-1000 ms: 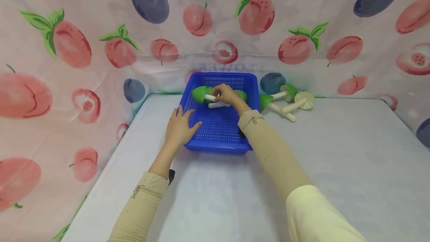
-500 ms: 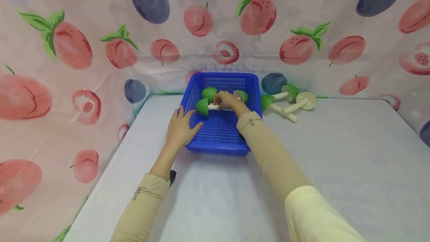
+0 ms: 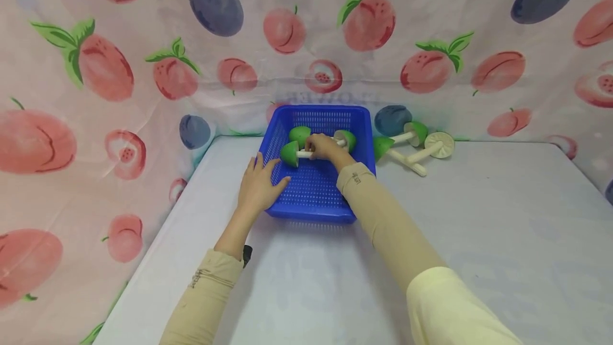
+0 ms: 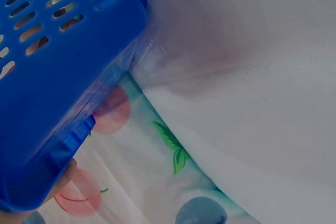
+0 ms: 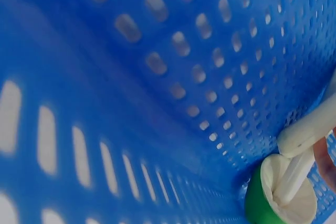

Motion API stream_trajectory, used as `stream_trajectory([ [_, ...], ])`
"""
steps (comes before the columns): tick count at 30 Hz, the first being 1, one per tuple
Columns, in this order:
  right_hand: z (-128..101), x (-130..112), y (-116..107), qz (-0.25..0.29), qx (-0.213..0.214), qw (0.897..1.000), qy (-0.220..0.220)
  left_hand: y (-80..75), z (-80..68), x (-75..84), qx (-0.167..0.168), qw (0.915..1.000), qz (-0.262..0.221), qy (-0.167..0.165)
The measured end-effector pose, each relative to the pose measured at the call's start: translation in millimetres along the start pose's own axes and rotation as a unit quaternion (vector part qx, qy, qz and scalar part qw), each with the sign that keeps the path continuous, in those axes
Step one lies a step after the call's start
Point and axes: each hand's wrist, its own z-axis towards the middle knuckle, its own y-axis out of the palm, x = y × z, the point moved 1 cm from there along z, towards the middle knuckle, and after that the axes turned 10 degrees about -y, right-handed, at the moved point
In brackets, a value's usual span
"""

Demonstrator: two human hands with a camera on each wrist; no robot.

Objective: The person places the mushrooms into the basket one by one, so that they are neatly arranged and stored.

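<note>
A blue perforated basket (image 3: 311, 213) stands on the white table. My left hand (image 3: 258, 188) rests on its left rim with the fingers spread; in the left wrist view, fingertips (image 4: 65, 178) show beside the rim. Inside the basket, my right hand (image 3: 325, 148) pinches the white stem of a toy mushroom (image 3: 289, 154) whose green cap points left. Another green-capped mushroom (image 3: 299, 134) lies behind it, and one more mushroom (image 3: 348, 140) lies at the right. The right wrist view shows a green-capped mushroom (image 5: 265, 198) on the basket floor, near a finger (image 5: 325, 163).
Right of the basket, several more toy mushrooms lie in a loose group on the table: a green-capped one (image 3: 415, 133) behind, a pale one (image 3: 439, 145) with its underside showing, and another green-capped one (image 3: 383, 148) against the basket. A fruit-print cloth (image 3: 325, 25) hangs behind.
Over the last second my right hand has lowered the mushroom into the basket, moving it slightly toward me. Since half a second ago it has hardly moved. My left hand stays at the rim.
</note>
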Motion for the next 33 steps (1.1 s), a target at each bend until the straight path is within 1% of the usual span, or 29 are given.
stream_trajectory([
  [1,-8.3,-13.9,-9.6,0.001,-0.006,1.000,0.005,0.1,-0.2,0.1,0.000,1.0000,-0.001,0.000],
  [3,-15.1,-31.8,-20.3,0.003,-0.027,0.999,0.032,0.3,-0.5,0.6,0.000,1.0000,0.000,-0.001],
  [4,-20.0,-40.3,-25.8,0.007,-0.024,0.999,0.028,0.1,-0.6,0.9,0.000,1.0000,0.000,-0.002],
  [7,-43.4,-92.9,-61.5,0.020,-0.058,0.996,0.064,-0.8,-1.4,1.5,-0.003,1.0000,-0.002,-0.004],
  [8,-44.6,-97.9,-64.1,0.024,-0.060,0.995,0.072,-1.1,-1.3,1.7,-0.004,1.0000,-0.002,-0.004],
  [10,-57.9,-121.5,-79.9,0.026,-0.055,0.996,0.072,-1.8,-0.8,2.2,-0.005,1.0000,-0.004,-0.003],
  [11,-64.1,-135.3,-89.4,0.022,-0.066,0.994,0.085,-2.3,-0.3,2.4,-0.005,1.0000,-0.004,-0.003],
  [12,-69.5,-142.4,-94.7,0.022,-0.059,0.995,0.077,-2.8,0.5,2.8,-0.004,1.0000,-0.004,-0.002],
  [14,-74.6,-149.6,-101.0,0.030,-0.048,0.996,0.073,-3.8,1.9,3.7,-0.002,1.0000,-0.004,-0.001],
  [18,-79.6,-153.5,-108.5,0.056,-0.032,0.995,0.070,-3.3,3.6,4.3,-0.002,1.0000,-0.004,0.000],
  [24,-83.5,-151.5,-114.0,0.082,-0.004,0.995,0.058,0.1,2.8,4.3,0.000,1.0000,-0.006,0.004],
  [28,-84.8,-150.2,-116.0,0.099,0.018,0.993,0.058,1.6,1.2,4.0,0.000,0.9999,-0.008,0.007],
  [31,-83.6,-151.9,-121.0,0.111,0.047,0.992,0.036,1.7,-0.2,3.1,0.000,1.0000,-0.003,0.003],
  [33,-83.9,-156.4,-130.9,0.127,0.077,0.989,0.020,1.4,-0.4,2.8,0.001,1.0000,-0.001,0.000],
])
